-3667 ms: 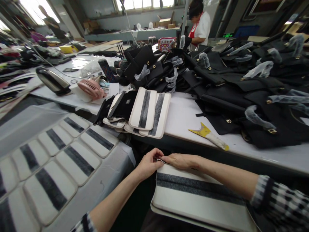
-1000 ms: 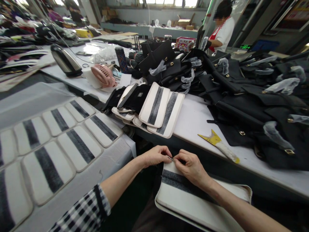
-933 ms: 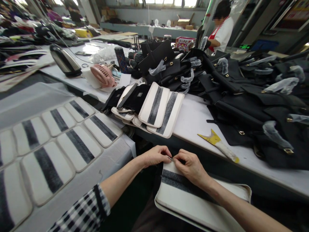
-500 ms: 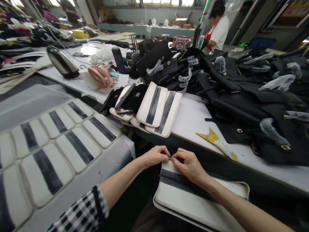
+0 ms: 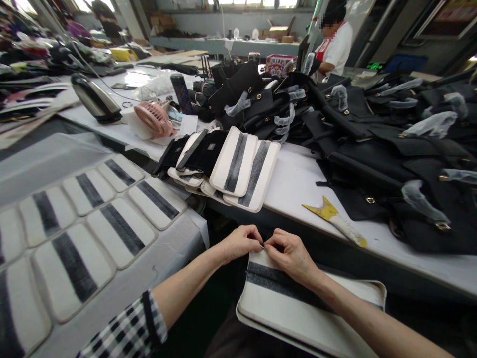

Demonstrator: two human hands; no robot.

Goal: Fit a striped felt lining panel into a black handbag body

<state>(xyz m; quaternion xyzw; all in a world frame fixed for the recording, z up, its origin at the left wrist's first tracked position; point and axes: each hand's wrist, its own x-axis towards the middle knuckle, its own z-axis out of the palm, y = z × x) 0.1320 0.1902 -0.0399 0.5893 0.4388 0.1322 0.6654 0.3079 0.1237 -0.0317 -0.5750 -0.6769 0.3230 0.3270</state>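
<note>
A white panel [image 5: 283, 311] with rounded corners and a dark grey stripe rests over my lap, its far corner raised toward my fingers. My left hand [image 5: 243, 243] pinches the edge at that corner between thumb and fingertips. Right beside it, my right hand [image 5: 292, 252] is closed on the same edge, fingertips almost touching those of the left. What exactly lies between the fingertips is too small to make out. My right forearm crosses over the panel and hides part of it.
Similar striped panels [image 5: 122, 223] lie in rows on the left table. Ahead are stacked panels [image 5: 233, 164], a yellow-and-white tool [image 5: 331, 219], a pink fan [image 5: 154, 119], a kettle [image 5: 95, 97] and piled black bags [image 5: 372, 154]. A co-worker [image 5: 333, 44] stands behind the bags.
Both hands stay at the panel's corner, with only a slight shift of the fingertips. The view has moved very little.
</note>
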